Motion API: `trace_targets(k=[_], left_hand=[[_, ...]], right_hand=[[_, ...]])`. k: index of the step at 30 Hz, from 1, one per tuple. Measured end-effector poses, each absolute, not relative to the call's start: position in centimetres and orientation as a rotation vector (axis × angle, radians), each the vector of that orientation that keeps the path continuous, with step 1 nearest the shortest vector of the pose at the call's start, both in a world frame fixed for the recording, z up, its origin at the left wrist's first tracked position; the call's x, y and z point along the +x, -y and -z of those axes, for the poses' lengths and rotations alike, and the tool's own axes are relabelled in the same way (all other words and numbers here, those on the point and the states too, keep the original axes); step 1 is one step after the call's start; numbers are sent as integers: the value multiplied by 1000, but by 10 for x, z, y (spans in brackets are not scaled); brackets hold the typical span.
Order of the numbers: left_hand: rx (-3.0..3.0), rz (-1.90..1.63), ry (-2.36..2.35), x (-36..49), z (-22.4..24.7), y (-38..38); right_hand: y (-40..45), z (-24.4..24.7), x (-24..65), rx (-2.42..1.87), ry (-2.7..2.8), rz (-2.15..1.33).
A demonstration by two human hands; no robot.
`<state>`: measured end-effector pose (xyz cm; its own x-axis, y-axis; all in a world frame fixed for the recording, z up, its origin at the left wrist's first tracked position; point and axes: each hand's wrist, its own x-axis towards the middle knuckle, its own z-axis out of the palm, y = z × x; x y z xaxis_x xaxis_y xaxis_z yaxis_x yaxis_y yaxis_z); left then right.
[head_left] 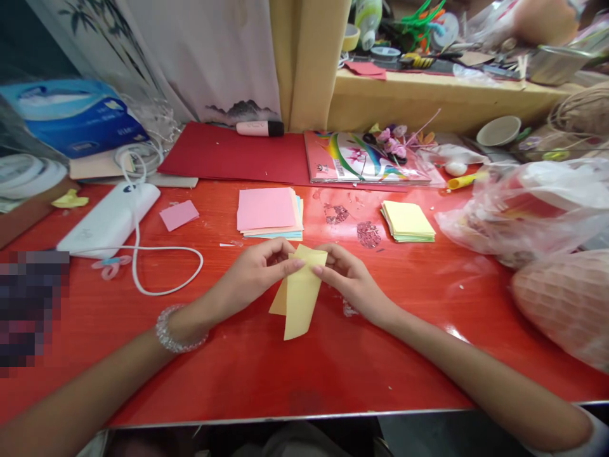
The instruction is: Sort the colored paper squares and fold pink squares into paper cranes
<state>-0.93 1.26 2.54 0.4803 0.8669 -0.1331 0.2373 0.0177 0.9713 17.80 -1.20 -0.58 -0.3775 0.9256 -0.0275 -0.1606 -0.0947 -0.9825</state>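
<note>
Red table (380, 374): pink stack (266, 211) and yellow stack (408, 219) beyond the held paper (303, 298).

Toward the back left corner of the red table (304, 387), a blue tissue packet (76, 124) lies beside a coiled clear tube. Nearer the front, a white power bank (109, 222) sits at a slant, with a white cable (164, 293) looping to its right. A crumpled yellow scrap (70, 198) is near its left side.

Along the back edge, a dark red card sheet (228, 155) carries a pink marker with a black end (257, 129); at the sheet's right lies a glossy printed booklet (342, 158), with pink craft flowers (398, 145) on its far side. Toward the back right corner are a yellow tube (466, 181) and a clear plastic bag (528, 197). A ledge (442, 89) above the back edge bears a green-and-white bottle (368, 22).
</note>
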Motion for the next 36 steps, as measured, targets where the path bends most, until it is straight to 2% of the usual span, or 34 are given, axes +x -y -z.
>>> trace_targets(k=[11, 19, 36], left_hand=[[1648, -657, -1188, -7, -20, -6], [1587, -595, -1072, -6, -21, -8], [1681, -620, -1132, -6, -21, -2]], right_hand=[[14, 6, 179, -1001, 1412, -1457], [14, 10, 181, -1155, 1487, -1306], [14, 5, 179, -1100, 1455, -1393]])
